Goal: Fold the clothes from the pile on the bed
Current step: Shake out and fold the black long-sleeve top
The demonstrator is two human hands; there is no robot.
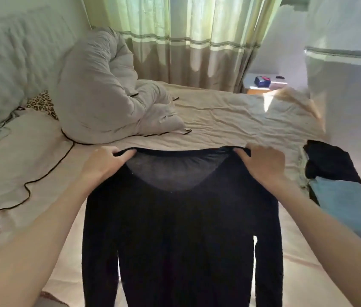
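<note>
A black long-sleeved top (181,229) hangs in front of me over the bed (230,116), its neckline stretched wide at the top. My left hand (104,161) grips the left shoulder edge and my right hand (263,163) grips the right shoulder edge. The thin back layer shows grey through the neck opening. Both sleeves hang down at the sides, and the hem runs out of view at the bottom. A pile with a black garment (330,161) and a light blue one (348,209) lies on the bed to the right.
A bunched grey duvet (108,89) fills the far left of the bed, beside a leopard-print pillow (42,104). Green curtains (186,36) hang behind. A bedside table (263,82) with small items stands at the far right. A white wall or cabinet (348,96) borders the right side.
</note>
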